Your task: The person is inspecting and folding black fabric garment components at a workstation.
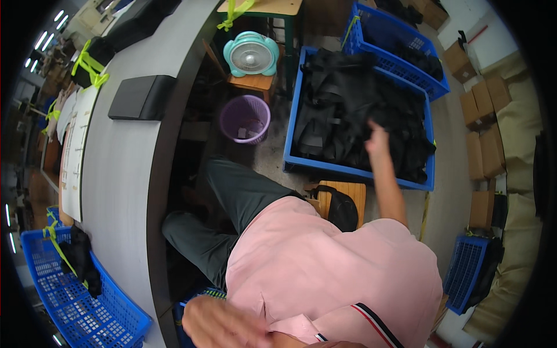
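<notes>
My right hand (378,141) reaches into a large blue crate (286,139) heaped with black fabric pieces (333,110), some with straps. Its fingers close on one black fabric piece (382,116) near the middle of the heap, and the fingertips are partly hidden in the dark cloth. Low in the view, my left hand (223,322) is raised close to my chest, smeared by motion. Nothing can be made out in it.
Left of me runs a long grey table (119,168) bearing a black padded piece (142,97). A purple basket (225,124) and a turquoise fan (250,58) stand ahead. Other blue crates (444,87) and cardboard boxes (492,152) are at the right. A wooden stool (355,194) is beside me.
</notes>
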Tool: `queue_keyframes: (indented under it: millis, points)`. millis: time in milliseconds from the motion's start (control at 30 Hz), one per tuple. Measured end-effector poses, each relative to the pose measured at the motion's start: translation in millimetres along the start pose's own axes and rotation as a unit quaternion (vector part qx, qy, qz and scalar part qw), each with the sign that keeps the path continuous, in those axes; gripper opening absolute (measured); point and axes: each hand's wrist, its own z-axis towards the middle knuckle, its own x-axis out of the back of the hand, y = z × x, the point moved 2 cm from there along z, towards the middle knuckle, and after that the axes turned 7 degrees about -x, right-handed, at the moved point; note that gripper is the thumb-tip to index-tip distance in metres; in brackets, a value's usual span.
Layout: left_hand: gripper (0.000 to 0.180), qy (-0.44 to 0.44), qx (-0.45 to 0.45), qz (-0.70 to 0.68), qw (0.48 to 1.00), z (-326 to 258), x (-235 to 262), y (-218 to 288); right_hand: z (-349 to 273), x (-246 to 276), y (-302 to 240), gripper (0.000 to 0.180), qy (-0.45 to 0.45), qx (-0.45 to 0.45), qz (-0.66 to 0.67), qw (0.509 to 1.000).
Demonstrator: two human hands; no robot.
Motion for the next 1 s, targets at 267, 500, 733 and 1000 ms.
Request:
queue_keyframes:
  millis: [267, 500, 733, 1000]
  points:
    - [0.021, -0.046, 0.015, 0.045, 0.998, 15.0, -17.7, 38.4, 112.4, 63.7, -100.4, 0.056, 0.295, 0.070, -0.139, 0.943]
    - [0.015, 0.044, -0.171, 0.155, 0.972, -23.3, -20.4, 38.1, -15.1, -78.3, 179.8, 0.045, -0.073, -0.073, -0.438, 0.893]
    - [0.046, 0.120, 0.122, 0.315, 0.934, -80.7, 24.4, 133.9, -309.8, -321.2, 274.5, 0.042, -0.569, 0.314, -0.473, 0.595]
    - [0.030, 0.482, 0.235, 0.783, 0.315, -256.8, 158.5, 318.5, -397.0, -461.3, 388.0, 0.037, -0.648, 0.381, -0.441, 0.490]
